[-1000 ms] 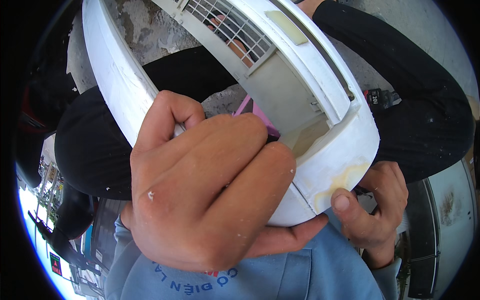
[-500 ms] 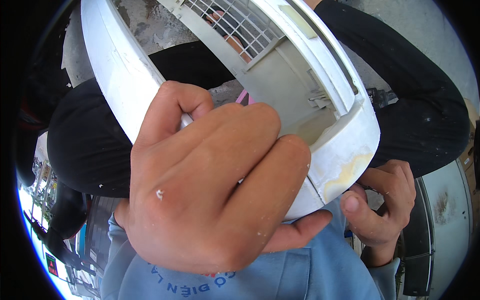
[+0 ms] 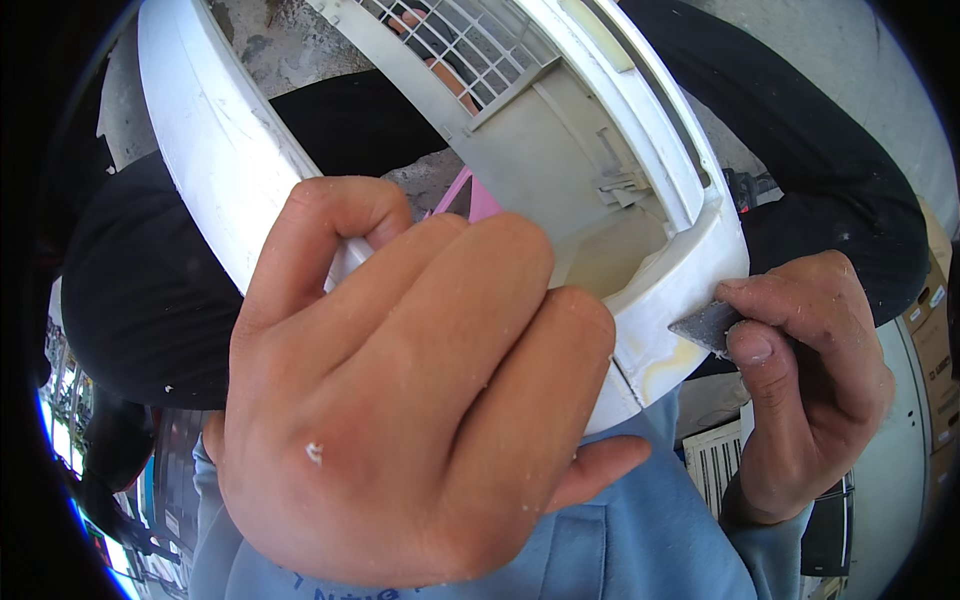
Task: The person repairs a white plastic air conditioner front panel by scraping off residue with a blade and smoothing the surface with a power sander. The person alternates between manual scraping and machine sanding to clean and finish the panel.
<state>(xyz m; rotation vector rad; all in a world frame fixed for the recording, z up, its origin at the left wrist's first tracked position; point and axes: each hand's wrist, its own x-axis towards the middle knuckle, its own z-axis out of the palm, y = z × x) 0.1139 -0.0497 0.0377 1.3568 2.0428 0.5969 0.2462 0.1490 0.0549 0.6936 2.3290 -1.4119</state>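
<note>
A large white plastic casing [image 3: 215, 130], open in the middle and fitted with a grille [image 3: 470, 45], rests tilted across my lap. My left hand [image 3: 420, 400] is closed round its near end, and its knuckles hide part of the frame. At the near right corner of the casing is a yellowish, rubbed patch [image 3: 665, 370]. Pinched between thumb and forefinger of my right hand [image 3: 810, 370] is a small dark grey piece of sandpaper [image 3: 705, 328], its pointed tip on the white surface just above that patch.
Under the casing a pink object [image 3: 482, 200] shows through the opening. My legs in black trousers [image 3: 820, 160] lie on both sides, over a grey concrete floor [image 3: 290, 45]. Cardboard boxes [image 3: 940, 350] stand at the far right, beside a pale panel [image 3: 880, 440].
My right hand has risen from below the corner to its outer side, and the sandpaper has come into view against the casing. The casing and left hand have shifted slightly left.
</note>
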